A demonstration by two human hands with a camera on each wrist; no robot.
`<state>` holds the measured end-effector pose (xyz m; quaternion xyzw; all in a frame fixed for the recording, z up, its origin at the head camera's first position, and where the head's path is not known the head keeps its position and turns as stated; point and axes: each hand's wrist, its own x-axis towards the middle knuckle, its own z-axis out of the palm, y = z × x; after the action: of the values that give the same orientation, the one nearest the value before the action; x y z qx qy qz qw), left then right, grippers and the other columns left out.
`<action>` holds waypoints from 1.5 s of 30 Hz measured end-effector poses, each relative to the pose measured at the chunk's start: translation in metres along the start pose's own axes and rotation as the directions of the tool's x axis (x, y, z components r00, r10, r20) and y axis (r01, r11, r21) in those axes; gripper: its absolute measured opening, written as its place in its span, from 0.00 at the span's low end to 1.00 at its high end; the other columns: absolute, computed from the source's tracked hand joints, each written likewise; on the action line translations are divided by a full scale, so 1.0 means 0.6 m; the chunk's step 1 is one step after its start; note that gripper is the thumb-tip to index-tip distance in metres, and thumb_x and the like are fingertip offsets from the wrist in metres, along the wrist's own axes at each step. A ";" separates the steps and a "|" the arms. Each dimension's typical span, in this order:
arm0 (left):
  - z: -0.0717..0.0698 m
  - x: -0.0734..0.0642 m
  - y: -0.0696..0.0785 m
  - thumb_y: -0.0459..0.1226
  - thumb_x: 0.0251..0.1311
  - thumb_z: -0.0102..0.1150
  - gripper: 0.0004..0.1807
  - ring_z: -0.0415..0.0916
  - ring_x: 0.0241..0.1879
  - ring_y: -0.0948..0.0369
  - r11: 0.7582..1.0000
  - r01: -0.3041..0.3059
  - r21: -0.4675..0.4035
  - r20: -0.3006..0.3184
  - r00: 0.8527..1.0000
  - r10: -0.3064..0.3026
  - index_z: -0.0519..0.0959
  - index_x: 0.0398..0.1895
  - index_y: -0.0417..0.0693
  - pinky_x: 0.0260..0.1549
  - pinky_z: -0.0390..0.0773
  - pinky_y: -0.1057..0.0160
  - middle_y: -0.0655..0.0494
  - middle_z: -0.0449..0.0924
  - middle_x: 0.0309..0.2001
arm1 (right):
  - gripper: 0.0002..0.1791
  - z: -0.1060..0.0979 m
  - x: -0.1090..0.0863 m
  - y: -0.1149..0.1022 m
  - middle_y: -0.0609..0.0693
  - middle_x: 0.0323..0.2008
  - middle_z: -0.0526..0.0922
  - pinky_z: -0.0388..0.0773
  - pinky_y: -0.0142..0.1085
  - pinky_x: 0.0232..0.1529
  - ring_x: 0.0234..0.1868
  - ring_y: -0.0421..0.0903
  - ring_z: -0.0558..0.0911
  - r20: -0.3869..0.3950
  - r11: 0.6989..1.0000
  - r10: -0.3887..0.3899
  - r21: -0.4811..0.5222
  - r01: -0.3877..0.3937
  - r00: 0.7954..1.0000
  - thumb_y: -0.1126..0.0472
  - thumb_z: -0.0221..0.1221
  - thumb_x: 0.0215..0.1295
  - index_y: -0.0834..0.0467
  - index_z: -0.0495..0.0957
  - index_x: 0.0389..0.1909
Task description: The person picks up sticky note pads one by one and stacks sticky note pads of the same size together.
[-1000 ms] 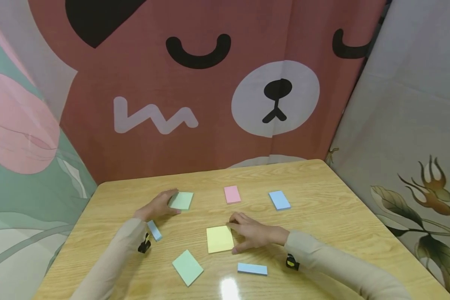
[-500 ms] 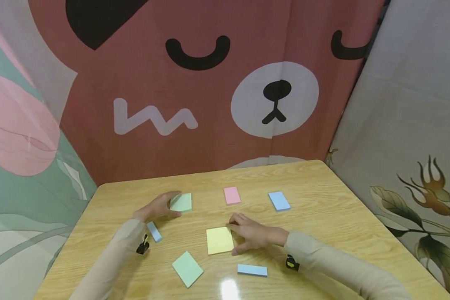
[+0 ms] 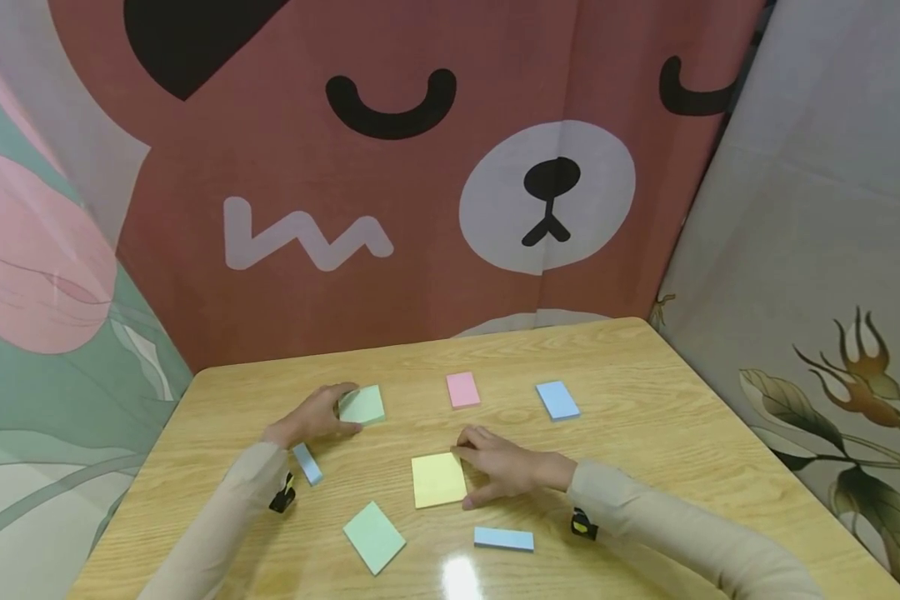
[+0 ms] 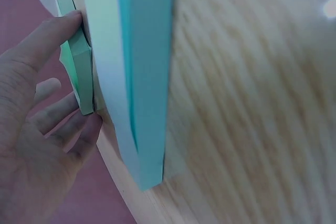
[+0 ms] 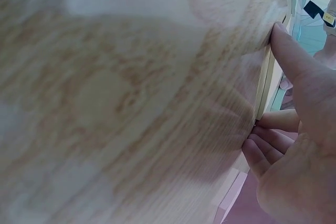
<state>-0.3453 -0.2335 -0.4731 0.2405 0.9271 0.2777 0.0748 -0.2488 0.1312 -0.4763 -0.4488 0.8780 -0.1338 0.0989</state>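
Observation:
My left hand (image 3: pixel 318 415) holds a pale green sticky note pad (image 3: pixel 366 404) at the back left of the table, thumb on its near edge and fingers on its far edge. In the left wrist view that green pad (image 4: pixel 80 66) stands between thumb and fingers. Around the right side of a yellow sticky note pad (image 3: pixel 437 481), mid-table, my right hand (image 3: pixel 506 462) has its thumb and index finger at two corners. From the right wrist, the yellow pad shows edge-on between those fingertips.
A narrow blue pad (image 3: pixel 307 464) lies by the left wrist. Nearer the front are another green pad (image 3: pixel 375 537) and a second narrow blue pad (image 3: pixel 503 539). Pink (image 3: pixel 462 390) and blue (image 3: pixel 558 401) pads lie farther back. A printed curtain (image 3: pixel 420 292) hangs behind the table.
The left hand and its green pad have shifted slightly, the pad turning a little. The right hand and yellow pad have stayed in place.

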 end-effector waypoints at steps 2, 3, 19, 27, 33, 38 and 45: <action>0.001 0.000 0.000 0.43 0.54 0.74 0.43 0.73 0.45 0.54 1.000 -0.005 0.019 -0.008 1.000 0.005 0.65 0.69 0.32 0.46 0.75 0.50 0.40 0.74 0.57 | 0.47 -0.001 -0.001 -0.001 0.53 0.62 0.62 0.68 0.34 0.59 0.59 0.43 0.62 0.003 1.000 0.002 0.006 -0.002 1.000 0.38 0.61 0.65 0.68 0.61 0.71; 0.001 0.000 0.000 0.43 0.54 0.74 0.43 0.73 0.44 0.54 1.000 -0.008 0.028 -0.012 1.000 0.008 0.66 0.68 0.32 0.45 0.75 0.50 0.40 0.75 0.56 | 0.47 -0.001 -0.001 -0.001 0.53 0.62 0.62 0.68 0.34 0.59 0.59 0.43 0.62 0.003 1.000 0.001 0.007 -0.001 1.000 0.38 0.60 0.65 0.68 0.61 0.71; 0.001 0.002 0.005 0.47 0.54 0.74 0.43 0.71 0.58 0.41 0.991 0.014 0.133 -0.024 1.000 -0.011 0.69 0.63 0.25 0.53 0.73 0.45 0.32 0.71 0.61 | 0.48 -0.002 0.001 0.000 0.52 0.61 0.61 0.68 0.33 0.58 0.58 0.42 0.62 0.018 1.000 0.002 0.006 -0.002 1.000 0.38 0.60 0.65 0.69 0.60 0.72; 0.002 0.000 -0.001 0.48 0.54 0.73 0.43 0.70 0.59 0.38 0.989 -0.022 0.145 -0.042 0.999 0.029 0.69 0.62 0.24 0.55 0.72 0.43 0.30 0.71 0.60 | 0.47 -0.004 0.001 -0.004 0.52 0.60 0.62 0.68 0.34 0.58 0.58 0.43 0.62 0.010 1.000 -0.005 0.001 0.005 1.000 0.39 0.61 0.65 0.70 0.61 0.71; 0.006 0.001 0.001 0.49 0.53 0.73 0.43 0.73 0.55 0.43 0.987 -0.025 0.162 -0.056 0.998 0.035 0.69 0.62 0.24 0.50 0.75 0.46 0.32 0.73 0.58 | 0.47 -0.006 0.000 -0.006 0.52 0.60 0.62 0.68 0.33 0.58 0.58 0.43 0.63 0.019 1.000 0.003 -0.024 -0.002 1.000 0.38 0.61 0.64 0.69 0.61 0.71; 0.007 0.002 0.003 0.50 0.54 0.72 0.44 0.73 0.54 0.44 0.985 -0.019 0.171 -0.062 0.998 0.030 0.69 0.62 0.25 0.49 0.75 0.47 0.32 0.74 0.58 | 0.47 -0.006 -0.001 -0.007 0.53 0.60 0.63 0.68 0.33 0.57 0.57 0.43 0.63 0.020 1.000 0.000 -0.023 0.001 1.000 0.38 0.60 0.65 0.69 0.61 0.71; 0.010 0.001 0.005 0.51 0.55 0.71 0.44 0.72 0.57 0.41 0.986 -0.018 0.168 -0.059 0.998 0.028 0.69 0.63 0.26 0.51 0.74 0.45 0.31 0.73 0.59 | 0.47 -0.006 -0.002 -0.006 0.53 0.61 0.63 0.68 0.33 0.57 0.57 0.43 0.62 0.020 1.000 -0.004 -0.022 0.005 1.000 0.38 0.60 0.65 0.69 0.61 0.71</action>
<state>-0.3430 -0.2281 -0.4762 0.2480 0.9461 0.2068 0.0227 -0.2464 0.1305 -0.4717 -0.4531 0.8774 -0.1200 0.1025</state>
